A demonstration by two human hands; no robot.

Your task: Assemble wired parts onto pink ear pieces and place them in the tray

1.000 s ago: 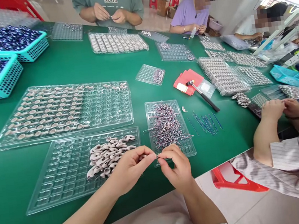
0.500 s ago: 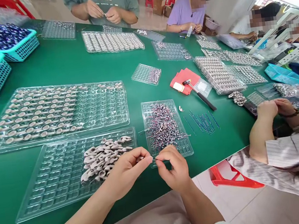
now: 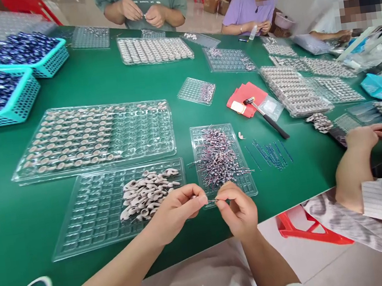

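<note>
Thin wire-like piece (image 3: pixel 211 200) spanned the small gap between both hands, ends lost under the fingers, finer form too small to read. Left hand (image 3: pixel 180 211): thumb and forefinger pinched one end. Right hand (image 3: pixel 240 209): thumb and forefinger pinched the other. Pale bit (image 3: pixel 193 197) peeped from behind the left forefinger; could not tell whether it joined the piece. Left hand hid part of the pale pile (image 3: pixel 146 192); right hand covered some of the wired-parts tray's (image 3: pixel 246 183) near edge. Nearer turquoise basket (image 3: pixel 18 108) cut off at left.
</note>
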